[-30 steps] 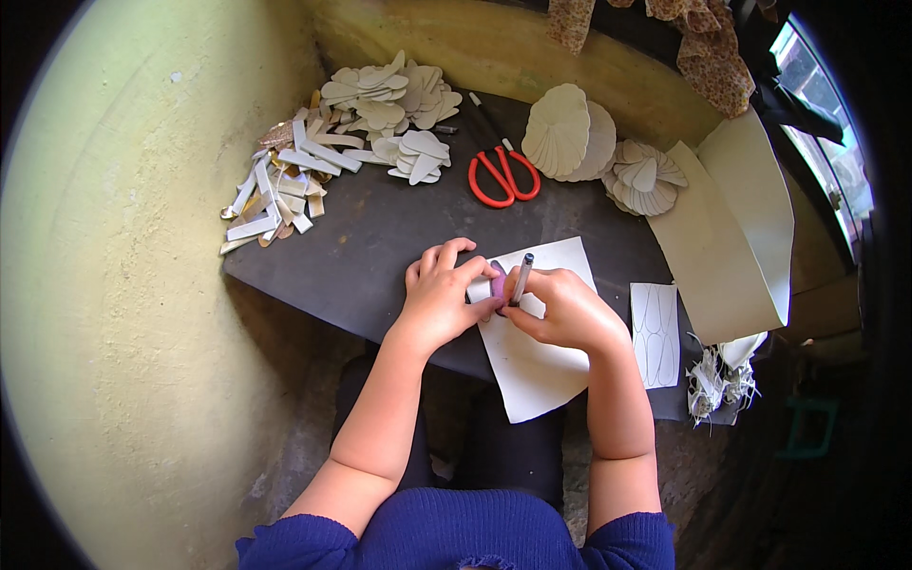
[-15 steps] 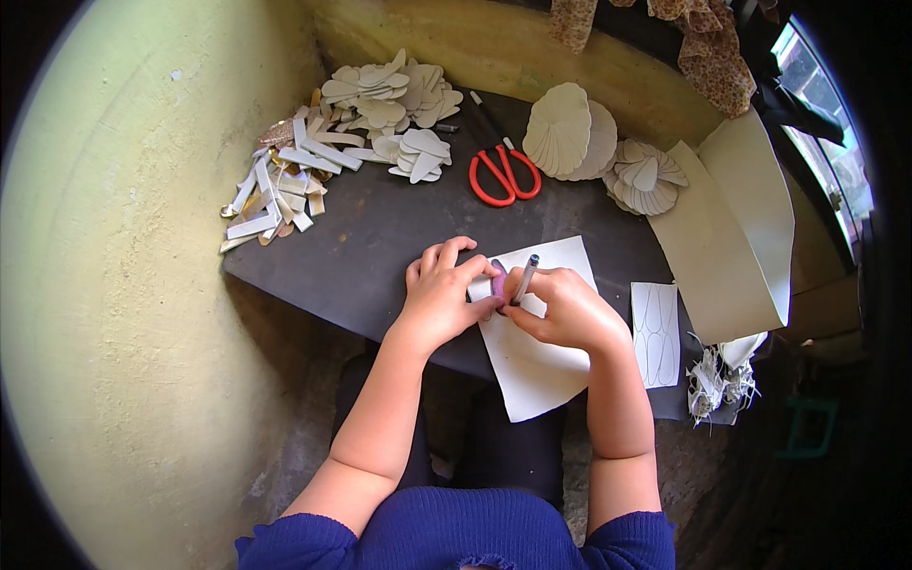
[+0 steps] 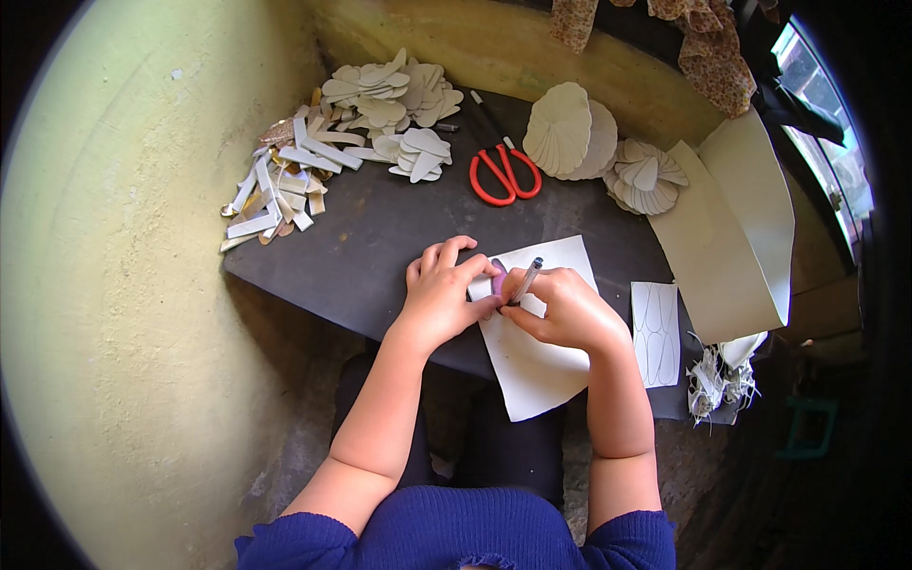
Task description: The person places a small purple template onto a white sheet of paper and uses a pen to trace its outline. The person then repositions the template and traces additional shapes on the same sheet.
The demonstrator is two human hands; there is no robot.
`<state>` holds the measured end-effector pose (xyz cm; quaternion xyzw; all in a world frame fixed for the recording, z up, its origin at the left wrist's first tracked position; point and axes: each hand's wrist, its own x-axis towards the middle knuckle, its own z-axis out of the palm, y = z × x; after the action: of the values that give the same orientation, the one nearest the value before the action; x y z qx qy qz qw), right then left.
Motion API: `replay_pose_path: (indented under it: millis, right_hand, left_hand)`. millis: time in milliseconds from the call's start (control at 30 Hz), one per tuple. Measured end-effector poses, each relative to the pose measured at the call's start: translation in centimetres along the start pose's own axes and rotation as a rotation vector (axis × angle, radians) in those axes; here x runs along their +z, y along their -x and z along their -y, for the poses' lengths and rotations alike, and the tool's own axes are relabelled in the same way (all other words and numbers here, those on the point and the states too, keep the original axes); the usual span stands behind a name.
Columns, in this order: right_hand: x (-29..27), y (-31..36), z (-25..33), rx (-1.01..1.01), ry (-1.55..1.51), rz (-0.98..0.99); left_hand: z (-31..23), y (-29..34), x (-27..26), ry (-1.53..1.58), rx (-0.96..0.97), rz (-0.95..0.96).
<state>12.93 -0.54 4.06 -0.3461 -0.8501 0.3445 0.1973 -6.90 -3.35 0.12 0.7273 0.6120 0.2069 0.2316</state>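
Observation:
A white sheet (image 3: 537, 370) lies at the front edge of the dark table, its near corner jutting out over my lap. Index finger and thumb of my left hand (image 3: 439, 296) pin a small purple template (image 3: 499, 277) against its upper left part; the other fingers spread toward the tabletop. Much of the template's outline is hidden under the fingers. A pen (image 3: 528, 280) is pinched in my right hand (image 3: 575, 312), its tip down beside the template's right edge. Right of the sheet lies a smaller white piece (image 3: 655, 334) with rounded outlines drawn on it.
Red-handled scissors (image 3: 513, 179) lie farther back. Petal-shaped cutouts (image 3: 394, 95) and strip scraps (image 3: 280, 185) heap at the left by the wall. Scalloped ovals (image 3: 559, 128), a stack of petals (image 3: 646, 179), a large folded cream sheet (image 3: 712, 237) and frayed scraps (image 3: 720, 380) are at the right.
The pen's top has tipped slightly to the right, with a small shift of my right fingers. My left hand and the template stay in place.

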Motion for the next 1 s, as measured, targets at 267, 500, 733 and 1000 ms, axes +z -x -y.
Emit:
replay_pose_path:
  millis: [267,500,733,1000]
  right_hand:
    - [-0.02,-0.04,-0.13,-0.013,-0.028,0.001]
    - [-0.18,-0.07,0.40,0.019,0.008,0.012]
    - [0.03,-0.06,0.09,-0.022,0.003,-0.015]
    - [-0.07,-0.08,0.26,0.000,0.028,0.003]
  left_hand:
    - [0.14,0.05,0.15,-0.019,0.017,-0.017]
    - [0.02,0.14,-0.07,-0.020,0.009,-0.006]
    - [0.00,0.02,0.07,-0.022,0.007,-0.011]
    - [-0.01,-0.03,-0.07,-0.015,0.002,-0.006]
